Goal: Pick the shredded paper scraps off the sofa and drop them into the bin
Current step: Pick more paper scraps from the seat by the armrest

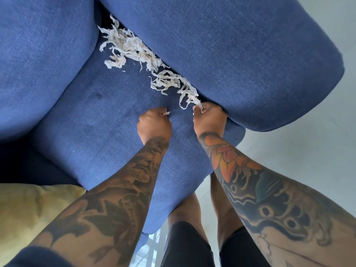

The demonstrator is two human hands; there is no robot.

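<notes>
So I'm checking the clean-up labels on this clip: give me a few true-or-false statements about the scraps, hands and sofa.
1. The paper scraps lie along the crease beside the sofa armrest. True.
2. The right hand is holding nothing. False: it grips the near end of the scraps.
3. The left hand pinches a small scrap. True.
4. The sofa is red. False: it is blue.
5. A bin stands on the seat. False: no bin is in view.
</notes>
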